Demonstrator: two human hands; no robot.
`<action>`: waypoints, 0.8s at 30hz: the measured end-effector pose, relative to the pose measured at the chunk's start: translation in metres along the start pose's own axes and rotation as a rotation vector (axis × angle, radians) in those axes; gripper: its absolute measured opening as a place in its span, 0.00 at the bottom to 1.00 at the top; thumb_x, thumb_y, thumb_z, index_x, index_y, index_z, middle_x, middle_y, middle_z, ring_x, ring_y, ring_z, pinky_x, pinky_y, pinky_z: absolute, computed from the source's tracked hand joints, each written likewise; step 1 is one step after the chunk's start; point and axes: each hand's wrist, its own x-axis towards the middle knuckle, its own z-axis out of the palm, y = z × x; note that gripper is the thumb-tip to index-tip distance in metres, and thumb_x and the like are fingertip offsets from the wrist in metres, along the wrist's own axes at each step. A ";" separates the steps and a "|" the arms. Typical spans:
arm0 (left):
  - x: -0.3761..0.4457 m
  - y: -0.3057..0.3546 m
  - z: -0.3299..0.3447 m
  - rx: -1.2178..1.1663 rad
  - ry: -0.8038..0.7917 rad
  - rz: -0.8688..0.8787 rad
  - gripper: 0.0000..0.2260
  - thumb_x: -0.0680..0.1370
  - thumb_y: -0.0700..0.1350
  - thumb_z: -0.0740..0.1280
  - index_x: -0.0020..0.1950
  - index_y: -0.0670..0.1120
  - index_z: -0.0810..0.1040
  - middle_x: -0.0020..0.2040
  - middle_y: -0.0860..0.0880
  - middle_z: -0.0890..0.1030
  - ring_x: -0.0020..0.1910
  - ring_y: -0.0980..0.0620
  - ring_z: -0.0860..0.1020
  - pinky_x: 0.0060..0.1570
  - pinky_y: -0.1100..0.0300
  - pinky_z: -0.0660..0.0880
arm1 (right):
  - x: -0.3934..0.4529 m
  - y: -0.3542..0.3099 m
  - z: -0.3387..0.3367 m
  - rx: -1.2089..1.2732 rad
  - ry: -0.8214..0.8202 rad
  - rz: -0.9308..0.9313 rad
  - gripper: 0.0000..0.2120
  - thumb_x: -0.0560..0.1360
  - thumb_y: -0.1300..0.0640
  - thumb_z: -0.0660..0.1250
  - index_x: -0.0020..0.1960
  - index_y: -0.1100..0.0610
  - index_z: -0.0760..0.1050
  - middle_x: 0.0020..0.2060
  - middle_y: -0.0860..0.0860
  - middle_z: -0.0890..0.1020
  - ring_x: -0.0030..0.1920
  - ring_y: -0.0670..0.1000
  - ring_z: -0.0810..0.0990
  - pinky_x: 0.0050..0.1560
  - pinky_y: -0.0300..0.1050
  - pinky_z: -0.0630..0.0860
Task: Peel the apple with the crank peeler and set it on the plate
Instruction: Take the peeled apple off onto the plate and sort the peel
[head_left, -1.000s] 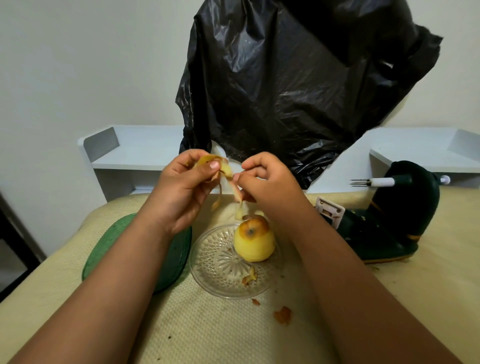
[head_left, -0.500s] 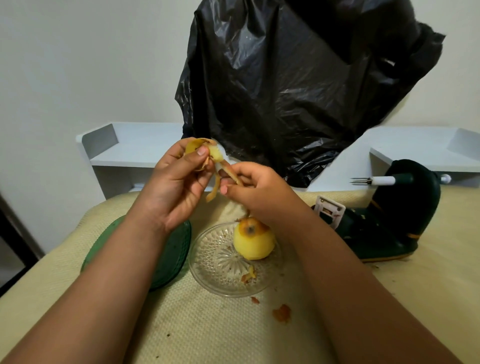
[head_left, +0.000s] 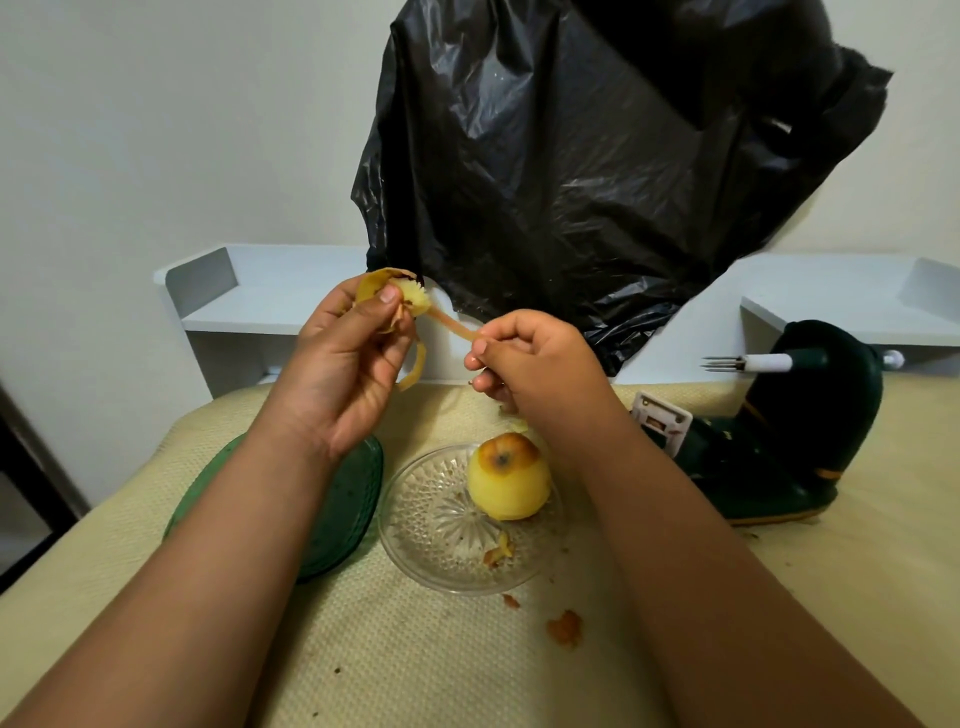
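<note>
The peeled yellow apple (head_left: 510, 479) stands on the clear glass plate (head_left: 431, 525), with a brown patch of skin around its top. A dark green crank peeler (head_left: 789, 431) sits to the right, its three-pronged fork (head_left: 719, 362) bare and pointing left. Above the plate, my left hand (head_left: 353, 364) pinches a bunched strip of apple peel (head_left: 395, 296). My right hand (head_left: 524, 358) pinches the other end of that strip, which stretches between both hands. A loose curl of peel hangs below my left thumb.
A green plate (head_left: 337, 514) lies left of the glass one, partly under my left arm. Peel scraps (head_left: 563, 626) dot the yellow cloth. A black plastic bag (head_left: 597, 171) hangs behind, over white shelves (head_left: 270, 291). The table's left edge drops off nearby.
Both hands have risen above the plate. They have drawn apart, pulling the peel strip out straight between them. The apple and peeler have not moved.
</note>
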 end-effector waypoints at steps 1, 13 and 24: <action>0.000 0.000 0.000 0.002 -0.012 -0.013 0.06 0.71 0.36 0.69 0.47 0.42 0.82 0.40 0.47 0.85 0.39 0.57 0.83 0.43 0.68 0.81 | 0.000 0.000 0.000 -0.004 0.015 -0.008 0.07 0.77 0.60 0.68 0.42 0.52 0.80 0.36 0.50 0.84 0.35 0.46 0.81 0.35 0.39 0.73; -0.012 -0.005 0.007 0.263 -0.270 -0.249 0.07 0.71 0.33 0.68 0.41 0.44 0.81 0.54 0.42 0.86 0.42 0.53 0.85 0.43 0.65 0.82 | -0.004 -0.004 0.001 -0.192 0.235 -0.112 0.12 0.70 0.55 0.76 0.35 0.54 0.73 0.24 0.44 0.72 0.25 0.43 0.71 0.28 0.41 0.70; -0.011 0.001 0.007 -0.024 -0.154 -0.136 0.12 0.68 0.34 0.73 0.46 0.43 0.75 0.41 0.45 0.85 0.37 0.54 0.84 0.37 0.67 0.81 | -0.003 -0.007 -0.001 0.076 0.016 -0.093 0.09 0.75 0.61 0.68 0.50 0.49 0.82 0.42 0.51 0.86 0.39 0.45 0.81 0.40 0.40 0.77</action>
